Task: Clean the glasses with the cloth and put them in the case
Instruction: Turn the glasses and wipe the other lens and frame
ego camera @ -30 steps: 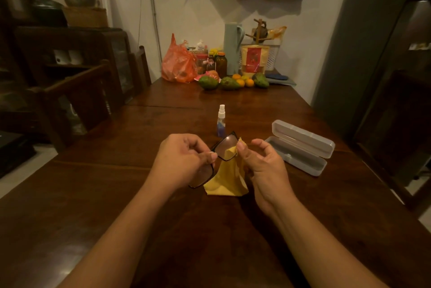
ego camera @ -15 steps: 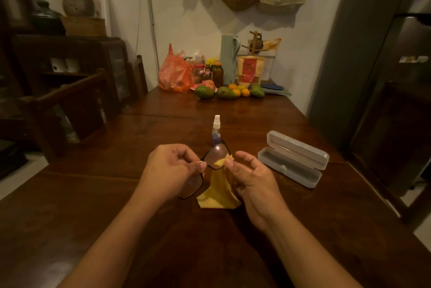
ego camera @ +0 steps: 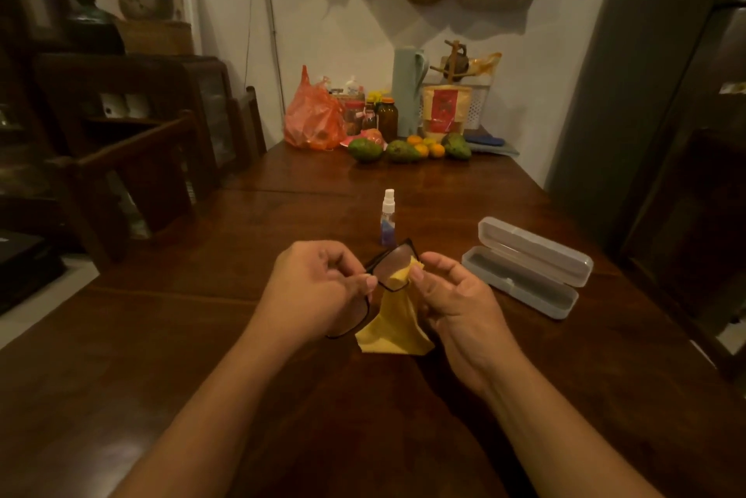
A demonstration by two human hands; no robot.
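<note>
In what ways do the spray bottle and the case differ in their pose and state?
The spray bottle stands upright; the case lies flat. The bottle has its cap on; the case is open, its lid tilted back. The bottle is narrow and partly bluish; the case is long and grey. Both rest on the table, untouched by either hand.

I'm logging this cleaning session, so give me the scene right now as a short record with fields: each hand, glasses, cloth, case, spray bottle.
left hand: grips the glasses frame
right hand: pinches the cloth against a lens
glasses: dark frame, held above the table, not in the case
cloth: yellow, hanging down from the lens
case: clear, lid open, empty, right of the hands
spray bottle: upright, beyond the hands
table: dark wood
</note>
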